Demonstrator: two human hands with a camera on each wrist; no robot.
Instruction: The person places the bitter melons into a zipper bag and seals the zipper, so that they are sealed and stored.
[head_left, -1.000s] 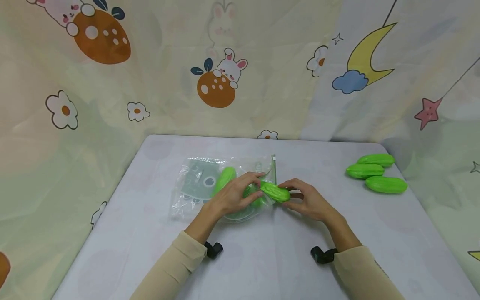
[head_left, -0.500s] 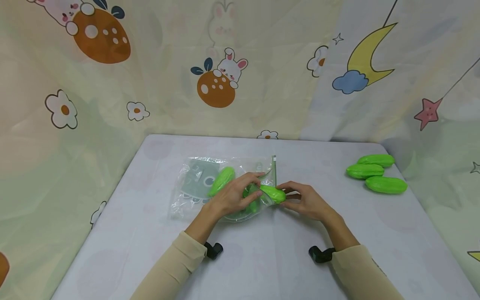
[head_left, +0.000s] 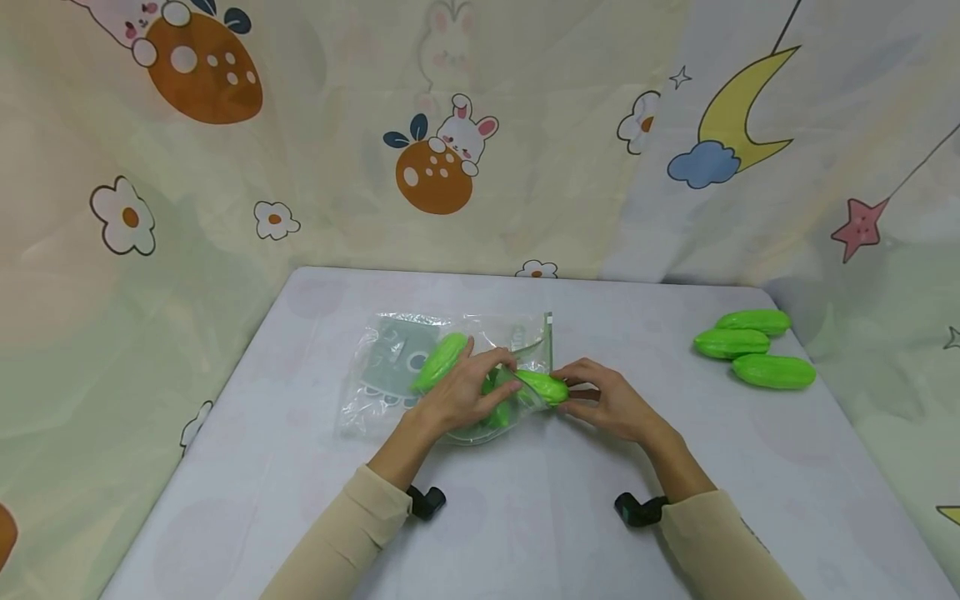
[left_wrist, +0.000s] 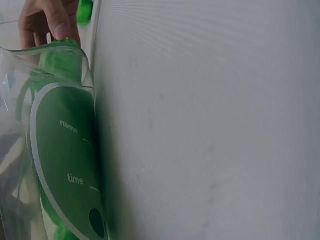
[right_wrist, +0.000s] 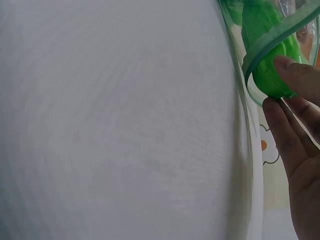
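A clear zip bag (head_left: 356, 421) printed with a grey-green cartoon lies flat on the table, its mouth facing right. My left hand (head_left: 459, 398) holds the lip of that mouth up. Between thumb and fingertips, my right hand (head_left: 615, 402) grips the outer end of a bright green, ridged cucumber (head_left: 546, 387). Most of this cucumber is inside the mouth; in the right wrist view the bag's green rim (right_wrist: 280, 37) crosses over it. Another cucumber (head_left: 441, 362) rests farther inside the bag, and more green shows beneath the left hand, partly hidden. The left wrist view shows a green label (left_wrist: 67, 135) reading "name" and "time".
Three more cucumbers (head_left: 774, 372) lie grouped near the table's right edge. A white cloth covers the table (head_left: 525, 533), and a printed curtain (head_left: 337, 150) hangs behind it. Black wrist cameras (head_left: 639, 510) stick out from both sleeves.
My right hand has moved slightly left, sliding the cucumber deeper into the bag. The inner cucumber has shifted a little left, and my left fingers have changed position on the bag.
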